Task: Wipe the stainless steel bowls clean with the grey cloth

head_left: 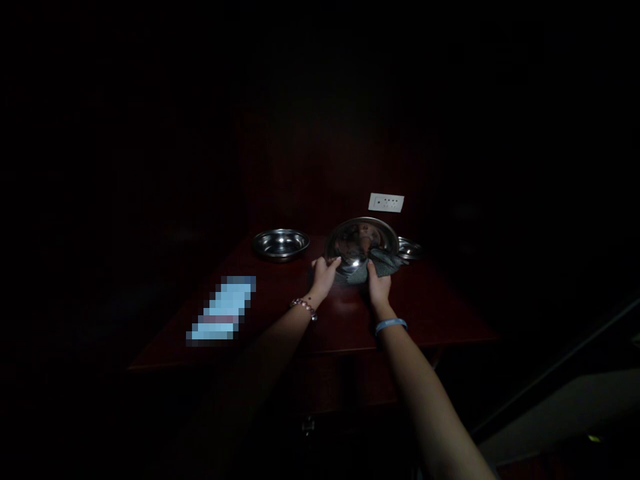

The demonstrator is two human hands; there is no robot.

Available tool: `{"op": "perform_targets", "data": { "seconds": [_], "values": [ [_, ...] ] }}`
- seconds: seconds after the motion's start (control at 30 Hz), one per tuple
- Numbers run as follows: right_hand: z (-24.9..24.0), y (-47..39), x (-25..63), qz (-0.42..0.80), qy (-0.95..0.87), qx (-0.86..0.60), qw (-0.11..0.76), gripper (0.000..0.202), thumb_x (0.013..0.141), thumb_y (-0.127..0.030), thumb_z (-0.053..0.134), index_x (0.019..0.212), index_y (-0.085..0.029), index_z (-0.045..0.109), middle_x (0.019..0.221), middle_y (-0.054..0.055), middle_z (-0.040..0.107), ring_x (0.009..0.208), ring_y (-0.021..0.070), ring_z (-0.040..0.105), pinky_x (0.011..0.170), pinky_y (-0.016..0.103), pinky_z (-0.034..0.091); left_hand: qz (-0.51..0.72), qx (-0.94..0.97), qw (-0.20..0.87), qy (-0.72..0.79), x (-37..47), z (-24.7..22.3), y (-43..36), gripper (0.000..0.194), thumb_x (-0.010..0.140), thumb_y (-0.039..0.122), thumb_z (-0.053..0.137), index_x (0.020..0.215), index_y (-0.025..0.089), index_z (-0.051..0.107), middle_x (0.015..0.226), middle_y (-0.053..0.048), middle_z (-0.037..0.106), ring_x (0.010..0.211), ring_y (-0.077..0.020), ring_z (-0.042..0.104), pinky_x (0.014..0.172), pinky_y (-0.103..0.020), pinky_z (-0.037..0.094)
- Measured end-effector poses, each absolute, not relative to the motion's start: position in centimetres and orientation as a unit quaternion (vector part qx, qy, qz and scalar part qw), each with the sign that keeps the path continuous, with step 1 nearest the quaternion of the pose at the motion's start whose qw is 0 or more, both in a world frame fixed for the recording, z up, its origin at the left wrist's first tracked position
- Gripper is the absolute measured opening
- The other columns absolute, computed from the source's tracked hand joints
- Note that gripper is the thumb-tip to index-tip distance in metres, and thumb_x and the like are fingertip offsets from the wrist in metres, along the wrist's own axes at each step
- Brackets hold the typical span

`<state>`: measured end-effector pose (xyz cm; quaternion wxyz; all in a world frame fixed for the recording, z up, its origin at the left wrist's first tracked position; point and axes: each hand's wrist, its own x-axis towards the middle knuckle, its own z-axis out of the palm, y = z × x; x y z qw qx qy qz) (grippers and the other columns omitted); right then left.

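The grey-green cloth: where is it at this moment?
In the head view, the grey-green cloth is in the right hand, at the lower right part of the raised, tilted metal bowl.

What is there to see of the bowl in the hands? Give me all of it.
The bowl is round, shiny and silvery, like polished metal, with a narrow rim. It is tilted up, its hollow side seemingly towards the camera, with dim reddish reflections and a bright glint low down. The left hand grips its lower left edge; the right hand holds a dark cloth against its lower right. It is over the table; whether its bottom edge touches the top is unclear.
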<state>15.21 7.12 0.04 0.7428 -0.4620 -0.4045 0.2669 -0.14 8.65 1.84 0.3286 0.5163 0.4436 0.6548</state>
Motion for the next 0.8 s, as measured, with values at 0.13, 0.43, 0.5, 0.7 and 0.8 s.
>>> {"op": "perform_targets", "data": {
  "seconds": [0.13,0.43,0.5,0.7,0.8],
  "values": [
    [-0.3,7.4,15.1,0.318,-0.432,-0.425,0.729,0.037,0.075,-0.038,0.074,0.106,-0.017,0.071,0.111,0.007,0.075,0.111,0.0205,0.067,0.102,0.035,0.049,0.663,0.511,0.316,0.447,-0.3,2.0,8.5,0.024,0.082,0.037,0.065,0.091,0.015,0.069,0.093,-0.009,0.075,0.106,-0.0259,0.067,0.1,-0.04,0.049],
    [-0.9,7.9,15.2,0.366,-0.438,-0.416,0.708,0.044,0.076,-0.042,0.074,0.111,-0.017,0.071,0.112,0.006,0.075,0.11,0.0216,0.068,0.1,0.033,0.051,0.673,0.541,0.342,0.371,-0.1,1.9,8.4,0.029,0.082,0.033,0.066,0.104,0.013,0.07,0.114,-0.012,0.074,0.111,-0.0243,0.067,0.104,-0.04,0.048],
    [-0.9,7.9,15.3,0.368,-0.432,-0.418,0.709,0.044,0.076,-0.042,0.074,0.111,-0.017,0.071,0.112,0.006,0.075,0.109,0.0216,0.068,0.099,0.033,0.051,0.654,0.56,0.366,0.352,0.2,1.8,8.4,0.034,0.079,0.029,0.069,0.109,0.013,0.069,0.12,-0.012,0.072,0.117,-0.0238,0.064,0.108,-0.041,0.045],
    [-1.0,7.9,15.3,0.37,-0.424,-0.42,0.712,0.043,0.075,-0.041,0.074,0.11,-0.015,0.071,0.111,0.007,0.075,0.106,0.0206,0.069,0.097,0.032,0.052,0.619,0.564,0.376,0.398,0.4,1.1,8.7,0.03,0.081,0.019,0.063,0.109,0.01,0.069,0.12,-0.015,0.072,0.114,-0.0234,0.066,0.108,-0.041,0.045],
    [-1.0,7.8,15.3,0.365,-0.429,-0.433,0.704,0.042,0.076,-0.041,0.074,0.109,-0.015,0.072,0.112,0.008,0.075,0.105,0.0211,0.069,0.096,0.032,0.052,0.613,0.574,0.353,0.412,0.2,1.0,8.8,0.028,0.081,0.019,0.062,0.106,0.01,0.07,0.115,-0.014,0.074,0.111,-0.0249,0.068,0.105,-0.042,0.048]
  ]
}}
